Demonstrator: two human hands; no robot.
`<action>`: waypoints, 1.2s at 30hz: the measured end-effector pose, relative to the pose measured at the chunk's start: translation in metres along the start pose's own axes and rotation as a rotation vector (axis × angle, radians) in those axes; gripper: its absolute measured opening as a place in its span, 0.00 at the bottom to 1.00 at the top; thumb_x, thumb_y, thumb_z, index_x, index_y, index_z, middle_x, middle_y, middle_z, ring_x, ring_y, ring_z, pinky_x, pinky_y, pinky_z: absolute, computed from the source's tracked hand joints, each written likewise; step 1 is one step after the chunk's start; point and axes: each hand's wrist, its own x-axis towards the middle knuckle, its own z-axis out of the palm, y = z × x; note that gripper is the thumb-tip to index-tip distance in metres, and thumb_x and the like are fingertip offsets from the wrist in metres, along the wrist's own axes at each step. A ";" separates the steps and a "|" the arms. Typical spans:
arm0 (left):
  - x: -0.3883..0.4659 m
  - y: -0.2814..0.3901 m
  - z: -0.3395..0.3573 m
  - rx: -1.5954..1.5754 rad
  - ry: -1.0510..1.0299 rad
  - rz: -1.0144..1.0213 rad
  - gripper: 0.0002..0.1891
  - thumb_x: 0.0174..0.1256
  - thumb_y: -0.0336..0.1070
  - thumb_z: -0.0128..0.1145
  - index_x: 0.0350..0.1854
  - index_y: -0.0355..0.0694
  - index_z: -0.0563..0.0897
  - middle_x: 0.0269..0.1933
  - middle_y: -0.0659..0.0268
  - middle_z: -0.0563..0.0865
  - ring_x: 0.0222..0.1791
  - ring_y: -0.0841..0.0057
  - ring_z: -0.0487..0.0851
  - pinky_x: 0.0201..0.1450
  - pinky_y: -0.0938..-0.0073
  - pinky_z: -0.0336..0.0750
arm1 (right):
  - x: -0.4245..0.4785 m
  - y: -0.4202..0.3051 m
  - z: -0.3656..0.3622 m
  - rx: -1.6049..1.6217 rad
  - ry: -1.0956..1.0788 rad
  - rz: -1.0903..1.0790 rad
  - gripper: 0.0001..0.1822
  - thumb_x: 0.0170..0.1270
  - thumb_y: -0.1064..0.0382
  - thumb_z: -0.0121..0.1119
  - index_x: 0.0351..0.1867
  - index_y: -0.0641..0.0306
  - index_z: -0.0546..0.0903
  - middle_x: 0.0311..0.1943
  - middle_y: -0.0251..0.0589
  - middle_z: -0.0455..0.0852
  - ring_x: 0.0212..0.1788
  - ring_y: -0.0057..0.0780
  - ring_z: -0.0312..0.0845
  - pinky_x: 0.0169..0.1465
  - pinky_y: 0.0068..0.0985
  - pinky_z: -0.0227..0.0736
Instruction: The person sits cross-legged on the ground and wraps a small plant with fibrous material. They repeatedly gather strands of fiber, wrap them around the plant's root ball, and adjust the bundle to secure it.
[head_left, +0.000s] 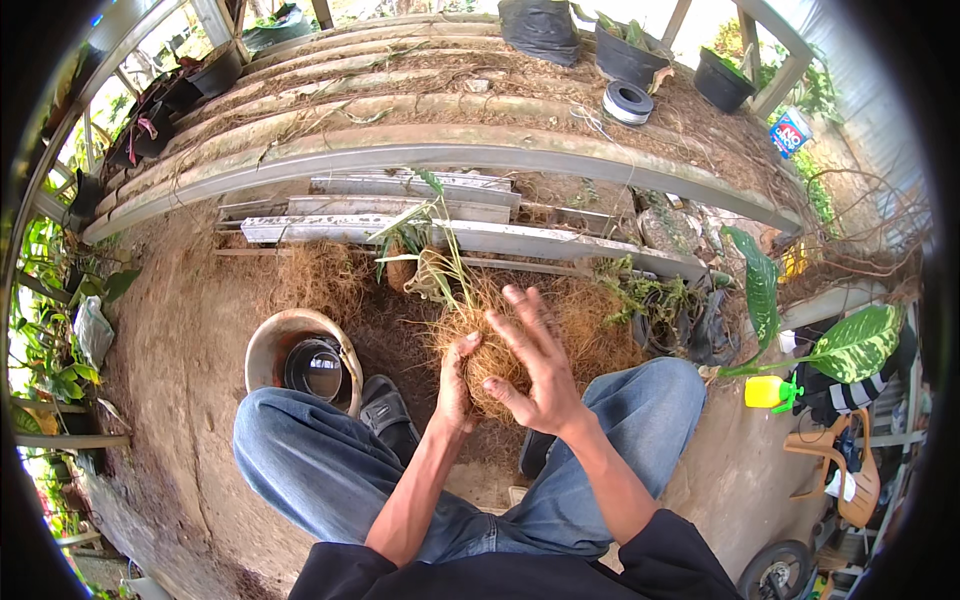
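A rounded ball of brown coconut fibre (491, 371), with thin green plant stems (452, 266) rising from its top, is between my two hands above the ground. Around its left side curls my left hand (456, 382), the thumb pressed on the fibre. My right hand (536, 364) lies against the right side, its soiled fingers spread apart and pointing up. More loose fibre lies in a pile (322, 281) to the left and another (596, 322) to the right. Just beyond, a small potted plant (401, 266) stands by the metal bars.
At my left knee stands a round bucket (259, 341) with a dark container in it. Metal channel bars (480, 234) lie ahead, under a slatted bench (420, 150) holding black pots and a wire roll (628, 103). A yellow spray bottle (763, 392) and a chair (862, 480) are at right.
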 end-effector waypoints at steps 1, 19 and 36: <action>0.000 0.000 0.001 -0.020 -0.037 -0.001 0.31 0.71 0.54 0.46 0.71 0.43 0.70 0.64 0.55 0.79 0.60 0.62 0.82 0.64 0.59 0.77 | 0.000 0.001 0.002 -0.057 -0.055 -0.039 0.38 0.67 0.42 0.61 0.73 0.61 0.69 0.75 0.51 0.64 0.78 0.50 0.54 0.76 0.46 0.54; 0.004 -0.009 -0.006 -0.080 0.087 0.101 0.27 0.71 0.54 0.52 0.64 0.41 0.73 0.57 0.59 0.82 0.56 0.68 0.83 0.62 0.62 0.78 | -0.010 -0.013 0.045 0.647 0.153 0.371 0.34 0.65 0.62 0.68 0.70 0.70 0.68 0.65 0.50 0.75 0.67 0.33 0.71 0.70 0.32 0.64; 0.042 -0.032 -0.064 0.312 0.644 0.178 0.30 0.72 0.68 0.46 0.58 0.45 0.77 0.53 0.61 0.81 0.56 0.69 0.75 0.65 0.57 0.63 | -0.006 0.014 0.018 1.444 0.432 0.869 0.24 0.65 0.61 0.69 0.61 0.61 0.75 0.51 0.38 0.84 0.50 0.27 0.84 0.50 0.28 0.86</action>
